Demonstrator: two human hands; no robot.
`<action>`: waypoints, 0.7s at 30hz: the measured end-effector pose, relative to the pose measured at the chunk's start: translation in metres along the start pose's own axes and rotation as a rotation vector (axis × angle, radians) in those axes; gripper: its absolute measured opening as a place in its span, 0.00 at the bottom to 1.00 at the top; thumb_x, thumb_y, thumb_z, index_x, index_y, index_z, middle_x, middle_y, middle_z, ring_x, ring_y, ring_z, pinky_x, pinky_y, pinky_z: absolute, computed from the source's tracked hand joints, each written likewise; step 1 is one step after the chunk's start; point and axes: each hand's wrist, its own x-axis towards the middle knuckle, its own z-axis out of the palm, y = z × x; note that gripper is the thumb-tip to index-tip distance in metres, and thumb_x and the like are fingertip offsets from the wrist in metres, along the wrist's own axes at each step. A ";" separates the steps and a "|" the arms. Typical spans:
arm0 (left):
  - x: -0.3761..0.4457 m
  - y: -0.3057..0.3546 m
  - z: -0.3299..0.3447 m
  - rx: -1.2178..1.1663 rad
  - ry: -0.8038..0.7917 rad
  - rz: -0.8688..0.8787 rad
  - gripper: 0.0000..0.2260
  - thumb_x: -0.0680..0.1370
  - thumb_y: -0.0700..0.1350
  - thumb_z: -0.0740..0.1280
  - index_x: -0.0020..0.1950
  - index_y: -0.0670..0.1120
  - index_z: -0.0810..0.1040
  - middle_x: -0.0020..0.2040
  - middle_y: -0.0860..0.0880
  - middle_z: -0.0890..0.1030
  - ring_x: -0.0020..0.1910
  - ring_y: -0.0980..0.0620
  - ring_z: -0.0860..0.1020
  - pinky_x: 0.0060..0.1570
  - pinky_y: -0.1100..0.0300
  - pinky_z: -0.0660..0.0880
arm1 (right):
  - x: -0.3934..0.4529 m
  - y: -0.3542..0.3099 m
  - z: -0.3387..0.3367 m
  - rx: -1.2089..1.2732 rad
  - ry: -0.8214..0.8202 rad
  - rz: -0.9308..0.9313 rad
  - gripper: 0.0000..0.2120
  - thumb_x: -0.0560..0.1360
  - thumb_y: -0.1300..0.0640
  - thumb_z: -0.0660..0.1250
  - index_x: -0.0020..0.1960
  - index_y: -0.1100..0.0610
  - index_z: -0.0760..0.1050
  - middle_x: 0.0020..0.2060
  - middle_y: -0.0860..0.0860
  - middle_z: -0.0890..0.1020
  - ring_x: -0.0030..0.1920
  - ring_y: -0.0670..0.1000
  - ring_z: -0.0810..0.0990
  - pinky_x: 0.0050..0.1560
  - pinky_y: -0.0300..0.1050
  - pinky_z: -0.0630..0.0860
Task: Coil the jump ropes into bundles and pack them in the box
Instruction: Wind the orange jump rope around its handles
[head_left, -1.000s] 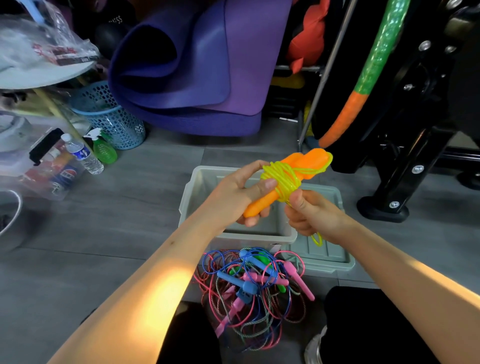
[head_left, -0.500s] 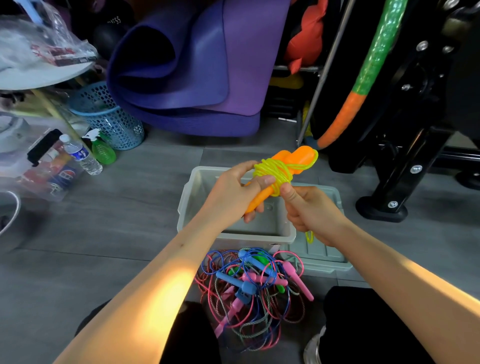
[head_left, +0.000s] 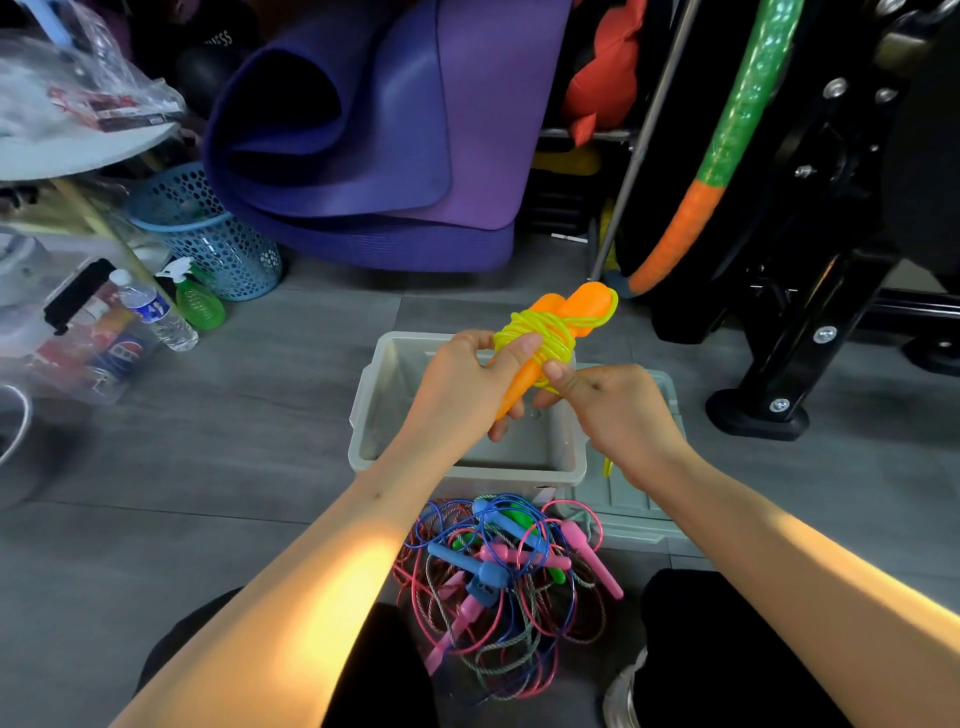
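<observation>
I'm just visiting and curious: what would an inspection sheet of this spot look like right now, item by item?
Surface: grey plank floor.
Job's things: orange-handled rope with yellow cord wound round its handles, held above the open grey box; box lid beside it; tangled pile of ropes in front of the box.
Clutter: water bottle, green spray bottle, blue basket.
Grippers: left hand grips the handles; right hand pinches the yellow cord.
Cables: nothing seen apart from the ropes.
Surroundings: rolled purple mats, black equipment frame, green-orange hoop.
</observation>
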 end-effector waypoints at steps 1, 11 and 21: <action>-0.001 0.001 -0.001 0.004 0.000 0.005 0.19 0.77 0.57 0.64 0.60 0.44 0.72 0.28 0.47 0.78 0.17 0.54 0.70 0.20 0.66 0.66 | 0.000 -0.001 0.000 0.012 0.005 0.002 0.17 0.76 0.46 0.63 0.36 0.55 0.81 0.13 0.43 0.67 0.19 0.43 0.66 0.28 0.38 0.60; 0.003 -0.001 -0.009 0.018 0.061 0.076 0.14 0.77 0.54 0.66 0.59 0.48 0.74 0.29 0.45 0.80 0.19 0.53 0.70 0.23 0.63 0.69 | 0.002 0.005 0.001 -0.239 -0.116 -0.120 0.15 0.79 0.50 0.60 0.45 0.61 0.76 0.27 0.51 0.70 0.30 0.51 0.70 0.33 0.45 0.63; 0.007 -0.009 -0.011 0.086 0.089 0.060 0.17 0.77 0.56 0.66 0.61 0.49 0.74 0.30 0.45 0.81 0.20 0.52 0.72 0.26 0.62 0.71 | -0.004 0.007 0.001 -0.422 0.304 -0.530 0.07 0.72 0.54 0.69 0.47 0.57 0.81 0.36 0.53 0.83 0.36 0.48 0.76 0.35 0.32 0.63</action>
